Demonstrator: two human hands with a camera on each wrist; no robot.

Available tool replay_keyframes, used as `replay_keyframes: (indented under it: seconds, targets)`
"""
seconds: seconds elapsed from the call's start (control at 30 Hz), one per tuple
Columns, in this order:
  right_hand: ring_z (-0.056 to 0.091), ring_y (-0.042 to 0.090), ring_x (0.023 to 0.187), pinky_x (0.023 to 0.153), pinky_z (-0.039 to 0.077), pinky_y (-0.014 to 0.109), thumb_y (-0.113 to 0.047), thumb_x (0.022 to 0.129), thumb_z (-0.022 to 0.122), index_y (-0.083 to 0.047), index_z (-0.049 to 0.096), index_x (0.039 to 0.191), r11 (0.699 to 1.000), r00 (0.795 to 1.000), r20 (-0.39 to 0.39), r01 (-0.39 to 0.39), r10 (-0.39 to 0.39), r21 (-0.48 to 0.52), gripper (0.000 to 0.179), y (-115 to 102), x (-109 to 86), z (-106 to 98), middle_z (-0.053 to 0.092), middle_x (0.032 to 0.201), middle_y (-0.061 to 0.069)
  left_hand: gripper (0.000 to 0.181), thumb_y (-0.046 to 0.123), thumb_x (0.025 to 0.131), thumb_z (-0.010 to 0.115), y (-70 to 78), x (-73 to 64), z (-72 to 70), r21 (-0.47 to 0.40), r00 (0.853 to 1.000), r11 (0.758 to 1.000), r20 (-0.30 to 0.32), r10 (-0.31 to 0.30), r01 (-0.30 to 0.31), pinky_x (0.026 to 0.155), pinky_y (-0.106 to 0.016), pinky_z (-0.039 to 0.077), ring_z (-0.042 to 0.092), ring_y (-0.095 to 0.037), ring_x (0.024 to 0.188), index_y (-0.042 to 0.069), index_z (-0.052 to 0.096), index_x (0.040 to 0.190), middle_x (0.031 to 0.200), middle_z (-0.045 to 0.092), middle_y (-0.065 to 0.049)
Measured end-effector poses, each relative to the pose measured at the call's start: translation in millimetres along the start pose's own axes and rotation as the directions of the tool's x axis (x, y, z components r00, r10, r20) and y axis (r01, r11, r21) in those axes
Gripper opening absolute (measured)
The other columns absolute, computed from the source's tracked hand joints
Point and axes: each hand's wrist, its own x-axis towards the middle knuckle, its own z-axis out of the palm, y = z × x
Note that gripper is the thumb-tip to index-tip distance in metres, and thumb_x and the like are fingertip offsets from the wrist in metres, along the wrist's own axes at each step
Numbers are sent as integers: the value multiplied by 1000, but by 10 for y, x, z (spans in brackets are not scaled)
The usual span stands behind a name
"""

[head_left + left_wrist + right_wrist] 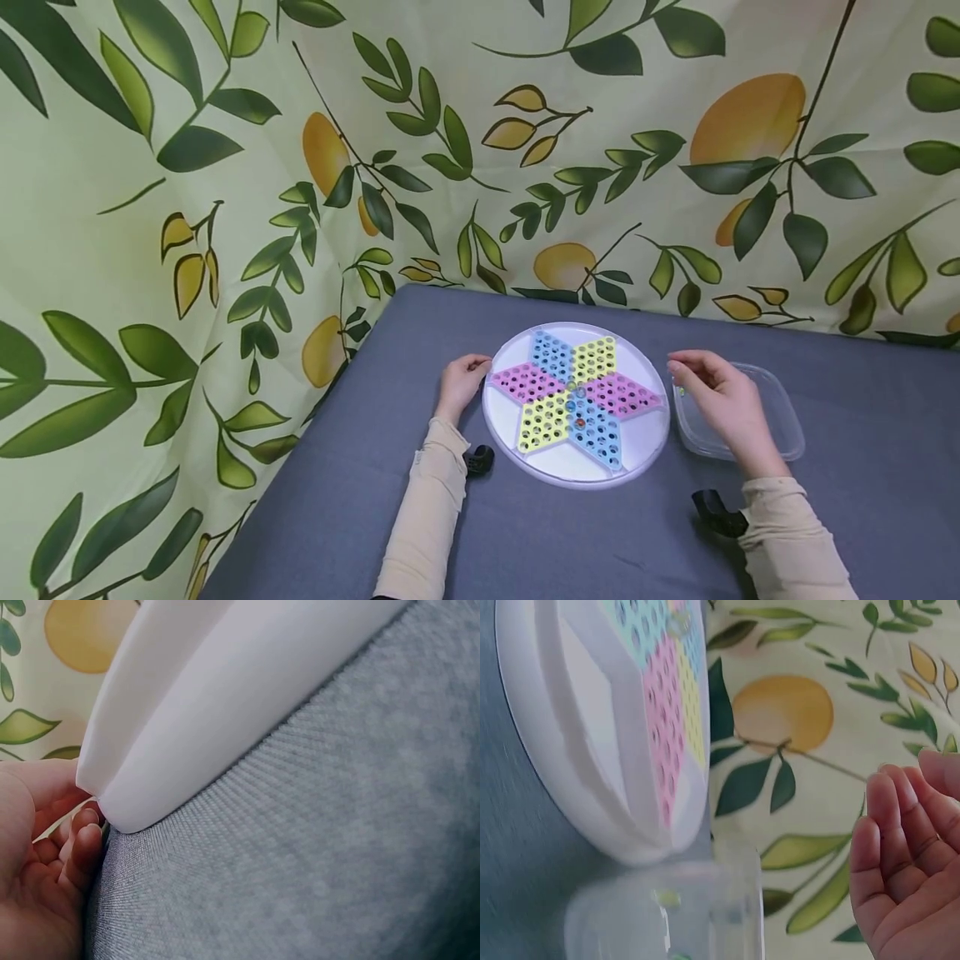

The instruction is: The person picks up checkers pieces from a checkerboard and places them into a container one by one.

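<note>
A round white Chinese checkers board (498, 425) with a pink, yellow and blue star of holes lies on the table. Several glass marbles sit near its centre, among them a red one (580, 423). At the board's left edge my left hand (459, 385) holds the rim (172, 742) with its fingertips; part of the grip is hidden behind the rim. My right hand (718, 398) hovers over a clear plastic box (780, 417), its fingers loosely bent. No object shows in its palm. A greenish marble (667, 898) lies in the box.
The table has a grey-blue cloth (570, 542). Leaf-and-fruit patterned fabric (465, 192) hangs behind and to the left. Black wrist devices show by the left (480, 460) and right sleeves (787, 533). The box stands close to the board's right edge.
</note>
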Motion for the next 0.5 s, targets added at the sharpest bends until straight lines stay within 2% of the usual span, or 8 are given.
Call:
replay_keyframes:
  seconds: [0.1, 0.23, 0.33, 0.5]
  targets:
    - [59, 9, 83, 59, 41, 30, -46, 89, 56, -16, 62, 115, 999, 1000, 11, 5, -6, 38, 40, -184, -66, 85, 64, 92, 1, 20, 19, 89, 61, 1, 4, -4, 1, 1000, 1000, -2, -5, 5, 62, -21, 43, 53, -12, 72, 5, 71, 99, 85, 66, -11]
    - [59, 13, 81, 57, 42, 26, -40, 91, 56, -9, 62, 113, 998, 998, 39, 39, -41, 51, 38, -447, -171, 195, 65, 92, 9, 20, 20, 89, 61, -2, 9, 4, 13, 1000, 1000, -4, 3, -3, 62, -21, 43, 53, -12, 71, 6, 71, 99, 85, 67, -11]
    - [60, 10, 80, 61, 45, 19, -35, 93, 55, -5, 62, 113, 997, 995, 77, 53, -57, 49, 36, -559, -219, 277, 65, 95, 15, 20, 20, 89, 62, -3, -2, 15, 10, 1000, 1000, -2, -3, 3, 63, -21, 43, 54, -13, 71, 6, 72, 99, 85, 67, -11]
    - [58, 7, 78, 64, 45, 18, -31, 93, 57, -7, 63, 112, 998, 989, 147, 20, -28, 57, 31, -592, -229, 420, 67, 96, 14, 20, 21, 89, 61, -2, -15, 22, -7, 1000, 1000, 1, -19, 19, 62, -22, 44, 54, -12, 72, 7, 72, 99, 86, 67, -11]
